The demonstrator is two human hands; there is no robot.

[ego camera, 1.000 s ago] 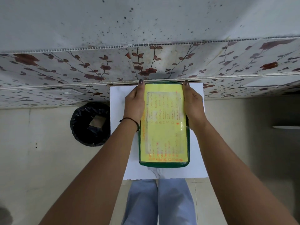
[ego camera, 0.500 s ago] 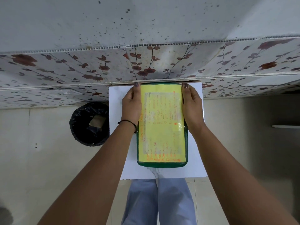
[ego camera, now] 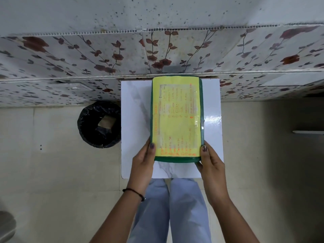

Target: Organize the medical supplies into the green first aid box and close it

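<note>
The green first aid box (ego camera: 201,106) lies flat on a small white table (ego camera: 135,120), its lid down and covered by a yellow sheet with orange writing. My left hand (ego camera: 142,163) grips the box's near left corner, thumb on the lid. My right hand (ego camera: 211,163) grips the near right corner the same way. No loose medical supplies show anywhere; the inside of the box is hidden.
A black-lined waste bin (ego camera: 100,124) stands on the floor just left of the table. A wall with floral tiles (ego camera: 157,58) rises right behind the table's far edge. My legs in light blue trousers (ego camera: 168,207) are under the near edge.
Both hands have slid from the far end of the box's long sides back to its near corners. The box has stayed in place with its lid down.
</note>
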